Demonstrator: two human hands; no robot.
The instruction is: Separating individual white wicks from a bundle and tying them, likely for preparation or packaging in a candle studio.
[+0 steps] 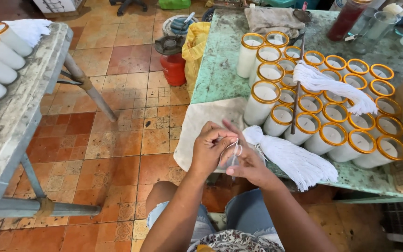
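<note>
From the head camera, the person sits at the corner of a green worktable [220, 70]. The left hand [209, 150] and right hand [249, 163] meet just below the table edge, fingers pinched narrow on a thin white wick string [234, 148], which loops between the fingertips. Whether it is knotted cannot be told.

At 3 o'clock from the hands, touching the right hand's back, lies a bundle of white wicks [291, 158], its loose ends hanging over the table edge. A second bundle [327, 86] lies across the candle glasses [323, 126] at about 1 o'clock; these stand packed together, gold-rimmed and filled with white wax. A thin dark rod [296, 88] rests across them.

The risks appear modest. The near bundle overhangs the edge, so a tug on one strand might drag it to the tiled floor [117, 116]. An elbow swing toward 2 o'clock could knock the closest glasses, which stand near the edge. The string itself could slip from so light a pinch.
</note>
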